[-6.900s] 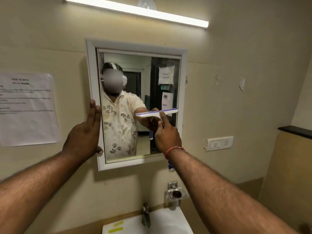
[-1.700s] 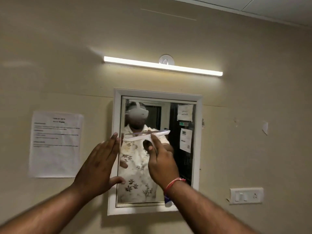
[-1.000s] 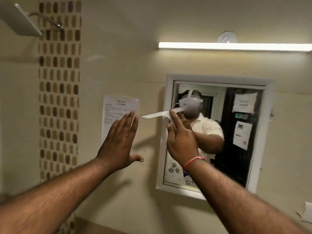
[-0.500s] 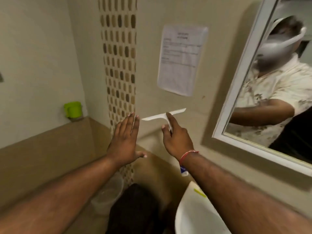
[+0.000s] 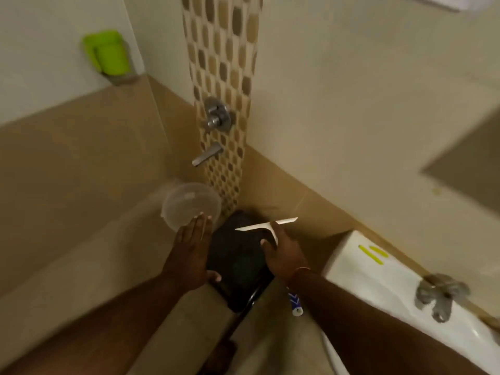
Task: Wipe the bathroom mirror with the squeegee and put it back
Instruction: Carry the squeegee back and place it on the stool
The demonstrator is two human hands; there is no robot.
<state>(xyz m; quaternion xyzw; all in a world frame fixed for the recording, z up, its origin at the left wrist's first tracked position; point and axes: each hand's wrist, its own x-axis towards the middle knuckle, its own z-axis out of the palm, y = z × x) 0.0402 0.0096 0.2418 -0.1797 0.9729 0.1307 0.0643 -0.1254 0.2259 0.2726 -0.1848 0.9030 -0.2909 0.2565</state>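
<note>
We are looking down into the tiled corner [image 5: 338, 104] beside the white basin [image 5: 378, 277], with no mirror in sight, so we judge the wiping finished and only the putting back left; where the tool belongs we cannot tell. Below our hands sit a dark bin [image 5: 238, 266] and a clear bucket [image 5: 189, 204]. Our left hand [image 5: 189, 255] is spread flat, fingers straight and empty. Our right hand [image 5: 284, 255] grips the handle of the squeegee [image 5: 266, 223], held in the air above the bin. Its white blade runs roughly level, left to right, its right end slightly higher, while the handle passes back through our fist, blue tip by the wrist.
</note>
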